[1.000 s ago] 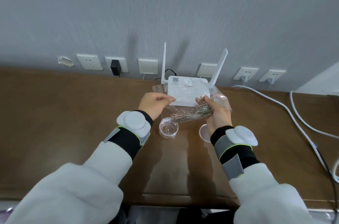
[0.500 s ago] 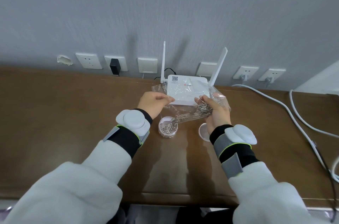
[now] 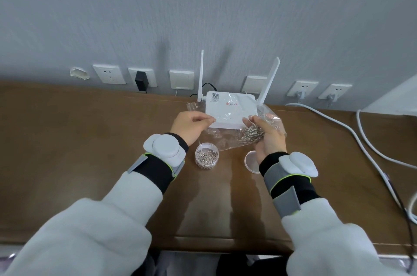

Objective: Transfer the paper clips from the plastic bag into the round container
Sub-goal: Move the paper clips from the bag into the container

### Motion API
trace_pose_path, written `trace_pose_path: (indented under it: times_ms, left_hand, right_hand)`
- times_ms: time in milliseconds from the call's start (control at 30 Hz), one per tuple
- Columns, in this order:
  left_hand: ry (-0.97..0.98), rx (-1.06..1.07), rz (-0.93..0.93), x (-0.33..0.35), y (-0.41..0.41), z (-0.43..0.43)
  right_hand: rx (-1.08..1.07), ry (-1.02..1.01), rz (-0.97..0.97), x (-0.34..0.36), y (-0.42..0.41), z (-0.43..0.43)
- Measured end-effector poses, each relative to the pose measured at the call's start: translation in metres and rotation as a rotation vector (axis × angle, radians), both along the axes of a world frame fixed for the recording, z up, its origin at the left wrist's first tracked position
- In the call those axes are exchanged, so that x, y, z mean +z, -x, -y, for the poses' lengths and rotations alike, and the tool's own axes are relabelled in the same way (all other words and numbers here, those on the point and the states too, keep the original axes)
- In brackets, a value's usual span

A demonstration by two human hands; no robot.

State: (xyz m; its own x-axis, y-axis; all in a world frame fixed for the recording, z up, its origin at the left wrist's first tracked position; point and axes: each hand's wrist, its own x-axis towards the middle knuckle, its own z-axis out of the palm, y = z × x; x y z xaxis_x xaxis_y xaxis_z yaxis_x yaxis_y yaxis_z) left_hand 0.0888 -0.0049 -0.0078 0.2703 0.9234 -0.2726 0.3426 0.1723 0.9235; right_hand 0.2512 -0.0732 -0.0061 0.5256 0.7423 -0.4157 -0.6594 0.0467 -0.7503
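I hold a clear plastic bag (image 3: 225, 138) above the table with both hands. My left hand (image 3: 190, 127) pinches its upper left edge. My right hand (image 3: 268, 135) grips the right side, where a bunch of silver paper clips (image 3: 251, 133) lies inside the bag. Below the bag's lower left corner stands the round clear container (image 3: 207, 156), upright, with paper clips in it. Its round lid (image 3: 251, 161) lies flat on the table, partly hidden by my right wrist.
A white router (image 3: 231, 109) with two upright antennas stands behind the bag, near the wall. Wall sockets run along the back. White cables (image 3: 361, 140) trail over the right side of the brown table (image 3: 90, 140). The table's front edge is near my forearms.
Clips have dropped from the bag into the container, which held almost none a second ago. The clips left in the bag have gathered toward my right hand.
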Motion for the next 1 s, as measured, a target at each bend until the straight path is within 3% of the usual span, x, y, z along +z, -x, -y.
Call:
trace_pose_path:
  times_ms: [300, 367, 533, 633, 1000]
  left_hand:
    - [0.000, 0.112, 0.020, 0.010, 0.009, -0.013]
    - [0.026, 0.112, -0.068, 0.003, 0.012, -0.015]
    - [0.168, -0.331, -0.531, -0.017, 0.007, -0.006]
    - [0.228, -0.419, -0.536, -0.027, 0.003, 0.001]
    - [0.050, -0.379, -0.651, -0.041, -0.001, 0.011]
  right_hand:
    - [-0.083, -0.049, -0.075, 0.006, -0.011, -0.002]
    - [-0.063, -0.061, -0.066, 0.009, -0.012, -0.002]
    - [-0.065, -0.074, -0.066, 0.011, -0.015, -0.003]
    - [-0.066, -0.099, -0.071, 0.011, -0.017, -0.005]
    - [-0.034, -0.081, -0.079, 0.012, -0.015, -0.007]
